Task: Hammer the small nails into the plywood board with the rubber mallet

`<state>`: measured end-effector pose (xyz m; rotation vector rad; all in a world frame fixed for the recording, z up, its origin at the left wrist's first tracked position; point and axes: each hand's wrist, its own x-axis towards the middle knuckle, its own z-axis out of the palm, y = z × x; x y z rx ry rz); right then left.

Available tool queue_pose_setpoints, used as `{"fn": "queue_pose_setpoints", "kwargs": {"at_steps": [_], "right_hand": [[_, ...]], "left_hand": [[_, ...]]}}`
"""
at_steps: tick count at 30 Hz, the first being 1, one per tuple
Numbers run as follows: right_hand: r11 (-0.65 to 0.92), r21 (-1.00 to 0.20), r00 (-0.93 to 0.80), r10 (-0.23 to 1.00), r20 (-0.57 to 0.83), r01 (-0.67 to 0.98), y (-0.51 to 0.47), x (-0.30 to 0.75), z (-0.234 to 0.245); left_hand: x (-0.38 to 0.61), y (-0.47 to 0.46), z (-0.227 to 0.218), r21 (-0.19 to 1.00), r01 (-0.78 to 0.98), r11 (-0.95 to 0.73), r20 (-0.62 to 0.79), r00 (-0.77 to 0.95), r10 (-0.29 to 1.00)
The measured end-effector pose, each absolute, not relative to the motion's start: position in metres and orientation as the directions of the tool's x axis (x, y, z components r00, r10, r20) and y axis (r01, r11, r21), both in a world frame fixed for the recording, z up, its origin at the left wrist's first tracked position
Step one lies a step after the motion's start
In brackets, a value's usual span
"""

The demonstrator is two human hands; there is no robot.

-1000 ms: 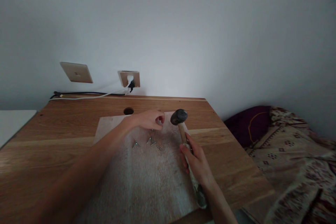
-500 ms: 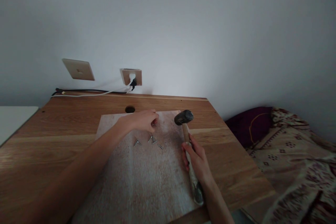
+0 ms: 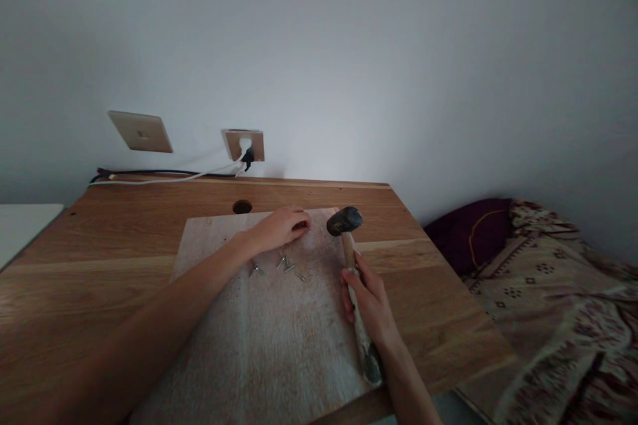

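Pale wall fills the top of the frame, and under it is a brown wooden table with a big flat board lying on it, low in the middle. On the right side of the board, my right hand is wrapped tight around the handle of a hammer, with its dark head up near the board's top right corner. I can't tell if the hammer touches the board. My left hand is just left of the hammer head, near the top of the board. Its fingers are curled in, and I can't tell if they pinch something small. Just below that hand, a few shiny nails lie loose on their sides, so I think those are all left to do. I can't see any nail standing up in the wood, so I can't say that any is done.
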<state>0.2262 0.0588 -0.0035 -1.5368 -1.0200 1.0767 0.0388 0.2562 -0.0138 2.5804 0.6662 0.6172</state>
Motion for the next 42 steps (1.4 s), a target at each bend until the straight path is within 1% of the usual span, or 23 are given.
{"fn": "queue_pose_setpoints", "kwargs": {"at_steps": [14, 15, 17, 21, 25, 29, 32, 34, 37, 40, 42], "right_hand": [[-0.184, -0.977, 0.261, 0.954, -0.150, 0.110, 0.060, 0.225, -0.003], [-0.179, -0.978, 0.258, 0.955, -0.146, 0.110, 0.060, 0.226, -0.003], [-0.164, -0.982, 0.256, 0.957, -0.136, 0.092, 0.059, 0.226, -0.004], [-0.138, -0.990, 0.237, 0.962, -0.136, -0.011, 0.056, 0.228, -0.004], [-0.122, -0.990, 0.204, 0.970, -0.134, -0.070, 0.057, 0.227, 0.004], [-0.150, -0.987, 0.148, 0.976, -0.157, -0.057, 0.062, 0.222, 0.016], [-0.158, -0.987, 0.114, 0.981, -0.160, -0.019, 0.065, 0.217, 0.017], [-0.153, -0.988, 0.114, 0.982, -0.151, 0.007, 0.066, 0.214, 0.014], [-0.170, -0.985, 0.133, 0.977, -0.164, 0.036, 0.064, 0.210, 0.011], [-0.203, -0.976, 0.147, 0.971, -0.190, 0.075, 0.062, 0.208, 0.011], [-0.222, -0.969, 0.151, 0.967, -0.206, 0.103, 0.061, 0.207, 0.011]], "left_hand": [[0.036, 0.252, -0.007, 0.366, 0.381, -0.849, 0.286, 0.822, 0.492], [0.036, 0.252, -0.009, 0.377, 0.379, -0.845, 0.293, 0.817, 0.497], [0.039, 0.253, -0.012, 0.435, 0.362, -0.825, 0.320, 0.794, 0.517], [0.043, 0.252, -0.020, 0.570, 0.298, -0.765, 0.348, 0.756, 0.554], [0.043, 0.252, -0.022, 0.610, 0.280, -0.741, 0.342, 0.751, 0.565], [0.044, 0.252, -0.023, 0.638, 0.281, -0.717, 0.340, 0.733, 0.590], [0.046, 0.253, -0.026, 0.684, 0.307, -0.662, 0.311, 0.698, 0.645], [0.047, 0.253, -0.027, 0.723, 0.316, -0.614, 0.282, 0.676, 0.681], [0.047, 0.252, -0.027, 0.765, 0.294, -0.573, 0.264, 0.669, 0.695], [0.046, 0.251, -0.020, 0.773, 0.290, -0.565, 0.258, 0.669, 0.697], [0.043, 0.251, -0.010, 0.752, 0.336, -0.567, 0.244, 0.658, 0.713]]}}
